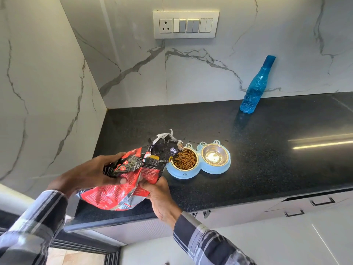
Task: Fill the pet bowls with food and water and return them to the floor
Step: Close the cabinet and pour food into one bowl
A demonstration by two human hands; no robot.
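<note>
A light blue double pet bowl stand [200, 170] sits on the black counter. Its left steel bowl [185, 159] holds brown kibble; its right steel bowl [215, 155] looks empty and shiny. A crumpled red and black food bag [133, 169] is tilted with its torn mouth over the left bowl's rim. My left hand [91, 173] grips the bag's upper side, and my right hand [158, 196] pinches its lower edge from below. A blue plastic water bottle [257, 87] stands upright at the back right against the wall.
The black granite counter [267, 159] runs right from a corner of marble-patterned walls. A switch and socket panel [186, 23] is on the back wall. Below the counter edge are white drawers with handles [322, 201].
</note>
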